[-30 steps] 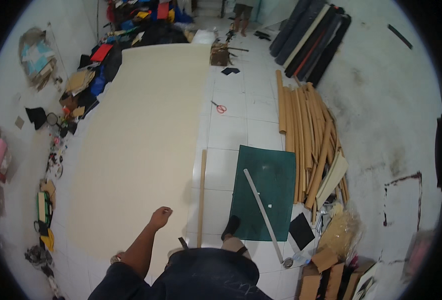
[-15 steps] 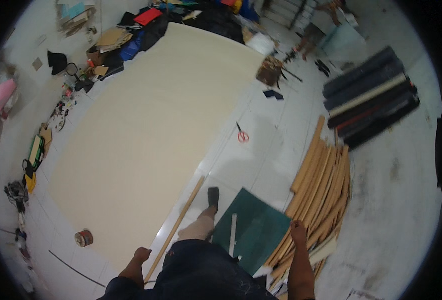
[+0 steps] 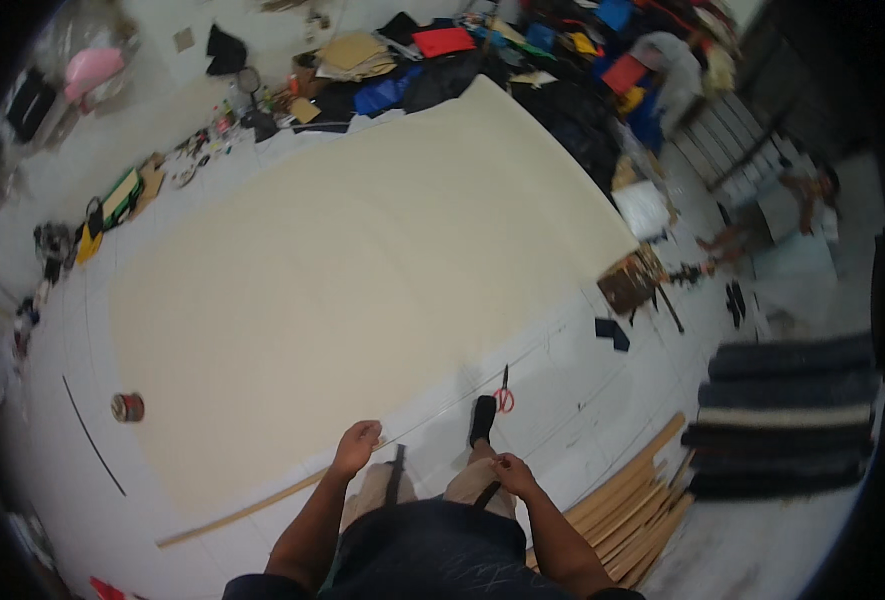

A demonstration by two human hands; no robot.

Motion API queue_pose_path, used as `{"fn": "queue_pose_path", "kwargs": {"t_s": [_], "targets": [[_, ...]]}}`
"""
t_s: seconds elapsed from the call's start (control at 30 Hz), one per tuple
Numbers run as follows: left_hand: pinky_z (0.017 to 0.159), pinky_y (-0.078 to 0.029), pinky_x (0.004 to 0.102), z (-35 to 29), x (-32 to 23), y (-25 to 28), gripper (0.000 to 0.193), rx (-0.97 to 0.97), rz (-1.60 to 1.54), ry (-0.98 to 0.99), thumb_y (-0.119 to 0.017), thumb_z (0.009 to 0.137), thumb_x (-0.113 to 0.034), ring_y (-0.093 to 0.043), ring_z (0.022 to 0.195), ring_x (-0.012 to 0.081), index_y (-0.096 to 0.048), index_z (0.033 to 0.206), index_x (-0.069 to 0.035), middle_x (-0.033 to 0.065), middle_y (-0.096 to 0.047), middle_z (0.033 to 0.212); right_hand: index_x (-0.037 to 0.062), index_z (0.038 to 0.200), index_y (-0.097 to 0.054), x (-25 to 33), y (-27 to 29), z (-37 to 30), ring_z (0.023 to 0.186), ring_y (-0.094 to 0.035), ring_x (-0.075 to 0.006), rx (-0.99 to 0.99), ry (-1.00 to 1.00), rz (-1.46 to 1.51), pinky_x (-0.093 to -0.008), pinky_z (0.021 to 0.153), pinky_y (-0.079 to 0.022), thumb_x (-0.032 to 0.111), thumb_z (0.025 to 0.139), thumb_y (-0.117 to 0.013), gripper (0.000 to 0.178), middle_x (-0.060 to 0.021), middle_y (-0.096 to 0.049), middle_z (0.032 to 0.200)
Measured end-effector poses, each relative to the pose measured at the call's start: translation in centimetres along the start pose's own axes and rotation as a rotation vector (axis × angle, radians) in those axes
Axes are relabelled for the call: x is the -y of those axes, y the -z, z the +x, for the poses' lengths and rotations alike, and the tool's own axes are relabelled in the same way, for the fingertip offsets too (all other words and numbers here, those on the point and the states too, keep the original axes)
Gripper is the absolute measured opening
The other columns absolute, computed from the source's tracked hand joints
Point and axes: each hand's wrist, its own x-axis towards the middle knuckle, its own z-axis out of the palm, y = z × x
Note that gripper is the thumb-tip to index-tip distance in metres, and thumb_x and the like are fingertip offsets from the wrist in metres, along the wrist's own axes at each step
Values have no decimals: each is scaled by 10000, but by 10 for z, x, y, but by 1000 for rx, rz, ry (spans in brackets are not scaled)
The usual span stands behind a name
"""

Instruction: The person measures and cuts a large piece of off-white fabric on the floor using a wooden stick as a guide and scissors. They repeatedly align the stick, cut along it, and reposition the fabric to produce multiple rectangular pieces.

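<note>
The cream sheet (image 3: pixel 342 270) lies spread on the white tiled floor in front of you, plain and matte, with faint soft ripples and shading. Its near edge passes by your left hand (image 3: pixel 359 443), and its far end reaches a heap of dark and coloured material (image 3: pixel 572 120).

Your left hand is held over that near edge, its fingers loosely bent; you cannot tell from this view whether anything sits between them. A slim tan strip (image 3: pixel 242 507) runs along the sheet's edge, and your left forearm hides where it ends. Your right hand (image 3: pixel 515 473) is drawn narrow at your right knee, beside a dark band on your shorts (image 3: pixel 467 485); its grip cannot be made out.

Red-handled scissors (image 3: pixel 503 400) lie just beside your black-covered foot (image 3: pixel 482 420). A round reddish container (image 3: pixel 127 407) stands at the sheet's left edge, its surface markings too blurred to read. Pale marks on your dark shirt (image 3: pixel 432 550) are equally illegible.

Farther right, your right arm partly covers the brown tubes (image 3: pixel 622 510), near stacked dark rolls (image 3: pixel 782 415). At upper right, another person (image 3: pixel 777 215) is blurred.
</note>
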Motion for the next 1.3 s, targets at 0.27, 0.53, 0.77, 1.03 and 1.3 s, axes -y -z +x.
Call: {"fn": "queue_pose_path", "kwargs": {"t_s": [0.27, 0.53, 0.77, 1.03, 1.3], "targets": [[625, -475, 281, 117, 124, -98, 374, -373, -161, 291, -577, 905, -337, -574, 737, 143, -585, 1082, -7, 63, -601, 882, 67, 1041, -637, -108, 131, 278, 884, -650, -280, 152, 29, -311, -386, 814, -498, 441, 829, -614, 431, -149, -671, 950], [530, -450, 248, 277, 295, -113, 359, -731, -325, 309, -601, 901, -333, -508, 612, 106, -577, 1084, -26, 42, -553, 816, 53, 1082, -548, -158, 150, 514, 746, -595, -164, 3, -132, 77, -321, 590, -501, 387, 879, -624, 398, -45, -586, 893], [608, -481, 384, 387, 473, -130, 433, -1360, -471, 566, -619, 853, -304, -552, 827, 226, -550, 1099, 45, 136, -572, 987, 23, 1206, -453, -212, 126, 730, 864, -545, -278, -344, -290, 567, -406, 669, -542, 370, 847, -660, 541, -155, -478, 1079], [479, -439, 289, 397, 482, -116, 278, -1369, -976, 248, -600, 860, -275, -499, 592, 184, -523, 881, -9, 96, -515, 733, 28, 996, -578, -239, 133, 789, 612, -578, -228, -456, -139, 1043, -323, 500, -504, 214, 829, -687, 273, -96, -602, 843], [471, -405, 256, 393, 438, -114, 219, -1453, -1103, 291, -566, 885, -264, -490, 575, 147, -527, 842, -53, 48, -520, 724, 21, 1203, -490, -124, 195, 767, 1083, -553, -221, -152, 365, 1136, -363, 894, -479, 197, 879, -611, 388, -107, -557, 1184]]}}
